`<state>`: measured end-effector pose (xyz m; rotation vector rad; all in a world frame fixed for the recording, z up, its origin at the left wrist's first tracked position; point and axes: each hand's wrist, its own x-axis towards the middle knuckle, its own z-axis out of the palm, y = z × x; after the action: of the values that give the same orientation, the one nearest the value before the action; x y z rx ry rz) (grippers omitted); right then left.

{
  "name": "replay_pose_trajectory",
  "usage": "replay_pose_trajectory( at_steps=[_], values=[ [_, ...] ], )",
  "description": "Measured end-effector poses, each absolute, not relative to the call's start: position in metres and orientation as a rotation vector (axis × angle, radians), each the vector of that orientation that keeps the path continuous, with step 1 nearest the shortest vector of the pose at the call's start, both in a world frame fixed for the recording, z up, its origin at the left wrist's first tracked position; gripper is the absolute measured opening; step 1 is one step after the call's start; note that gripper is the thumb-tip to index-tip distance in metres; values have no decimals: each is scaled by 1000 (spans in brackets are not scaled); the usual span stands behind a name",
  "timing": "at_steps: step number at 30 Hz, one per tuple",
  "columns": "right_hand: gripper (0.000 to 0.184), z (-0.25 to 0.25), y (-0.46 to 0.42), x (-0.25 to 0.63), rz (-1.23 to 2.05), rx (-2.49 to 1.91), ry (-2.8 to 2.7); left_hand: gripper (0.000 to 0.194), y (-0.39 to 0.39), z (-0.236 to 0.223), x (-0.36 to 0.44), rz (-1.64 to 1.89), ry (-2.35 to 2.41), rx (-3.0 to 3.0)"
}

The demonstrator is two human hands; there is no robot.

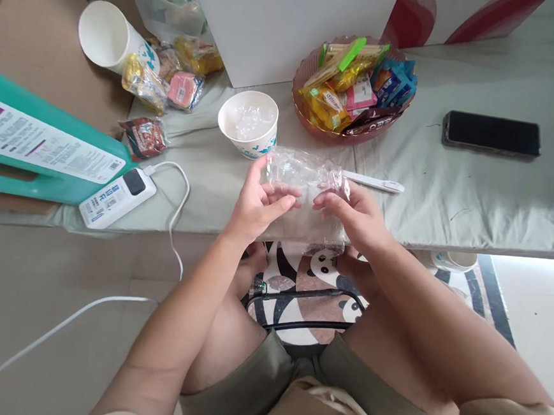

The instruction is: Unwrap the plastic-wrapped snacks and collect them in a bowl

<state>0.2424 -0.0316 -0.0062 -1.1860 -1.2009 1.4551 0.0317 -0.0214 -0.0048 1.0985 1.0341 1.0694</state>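
A clear, crinkled plastic bag [308, 171] is stretched between my hands at the front edge of the cloth-covered bench. My left hand [262, 203] grips its left side, thumb over the film and fingers behind. On the other side my right hand [356, 214] pinches the film between thumb and fingers. Just beyond the bag stands a white paper cup [248, 125] with a blue print, holding crumpled clear plastic. A thin white stick-like tool [377, 182] lies on the cloth, its left end hidden behind the bag.
A pink bowl [297, 116] of wrapped snacks stands behind, with a phone [491, 133] at right. To the left are a green jug [47, 132], a white power bank [117, 198] with a cable, loose snack packets [143, 138] and a tipped paper cup [103, 34]. A white box [291, 29] stands behind.
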Motion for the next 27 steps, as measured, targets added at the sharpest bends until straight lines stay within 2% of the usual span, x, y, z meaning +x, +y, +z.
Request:
replay_pose_trajectory(
  at_steps=[4,7,9,13,14,18,21,24,27],
  values=[
    [63,-13,-33,246,1280,-1123,-1237,103,-21,-11,30,1206,1107,1296],
    [72,-19,-35,248,1208,-1046,-1388,102,-22,-16,27,1191,1121,1431],
    [67,-21,-36,248,1165,-1010,-1491,96,-23,-18,27,1173,1112,1520],
    [26,-16,-39,248,935,-956,-1590,67,-24,-18,26,1221,1097,1709],
    [21,-14,-40,248,863,-949,-1593,58,-24,-17,26,1237,1096,1759],
    [34,-9,-44,249,729,-981,-1687,31,-21,-14,24,1247,1186,1963],
    [42,-11,-41,249,658,-1113,-1767,18,-19,-11,24,1245,1295,2035],
    [34,-17,-36,249,578,-1275,-1779,14,-19,-8,25,1191,1344,1996],
    [13,-18,-33,248,464,-1369,-1777,7,-20,-1,26,1195,1427,1954]
  ],
)
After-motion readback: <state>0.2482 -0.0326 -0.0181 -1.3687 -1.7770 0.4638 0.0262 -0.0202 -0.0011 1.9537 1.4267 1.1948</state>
